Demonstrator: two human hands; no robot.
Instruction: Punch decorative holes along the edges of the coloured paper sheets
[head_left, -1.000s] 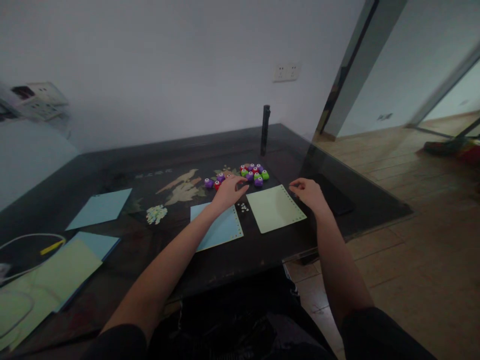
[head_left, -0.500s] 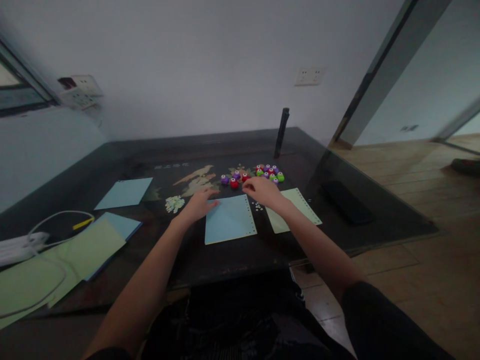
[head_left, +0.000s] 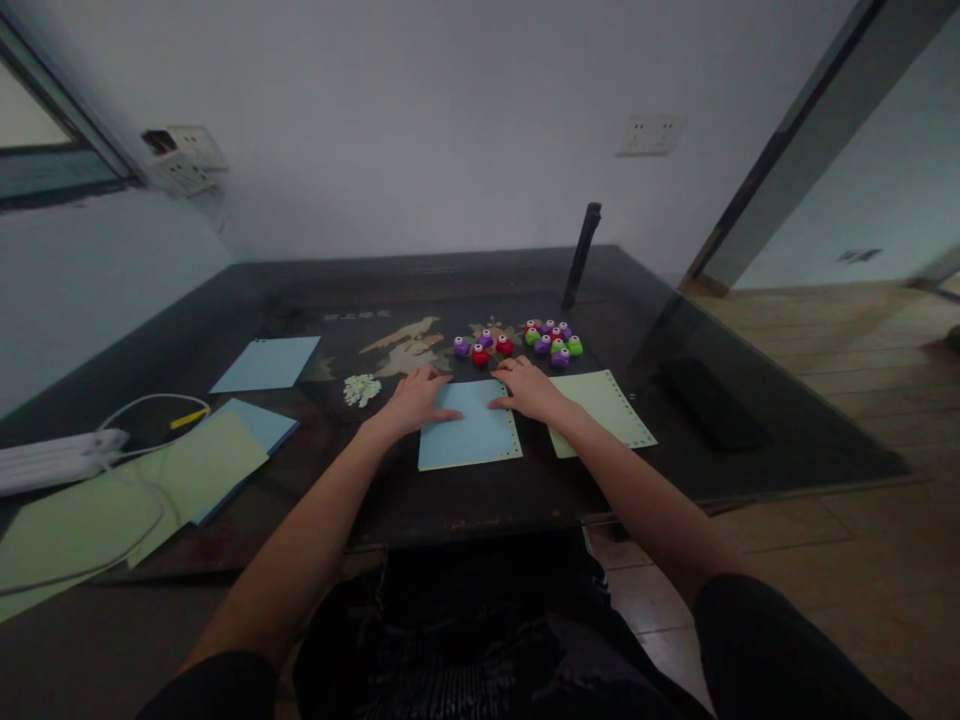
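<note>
A light blue sheet of paper (head_left: 469,440) with punched holes along its right edge lies before me, with a yellowish layer showing under its lower edge. My left hand (head_left: 420,402) rests at its upper left, open, thumb stretched over the sheet and fingers by the top edge. At the upper right corner is my right hand (head_left: 529,390), also open, its thumb apart from the fingers and touching the sheet. Beside it, a pale green punched sheet (head_left: 604,410) lies partly under my right forearm. Small pale paper bits (head_left: 361,390) form a pile left of my left hand.
Behind the hands sit several red, purple and green eyeball-topped pieces (head_left: 480,354), with a second cluster (head_left: 559,340) further right. A black upright object (head_left: 581,255) stands at the back. Left are more sheets (head_left: 266,364), a power strip (head_left: 60,460) and cable; right, a dark flat object (head_left: 711,405).
My right hand has come down from near the red eyeball-topped piece to the blue sheet's upper right corner, its pinch loosened. My left hand has shifted slightly further onto the sheet. The view has turned slightly.
</note>
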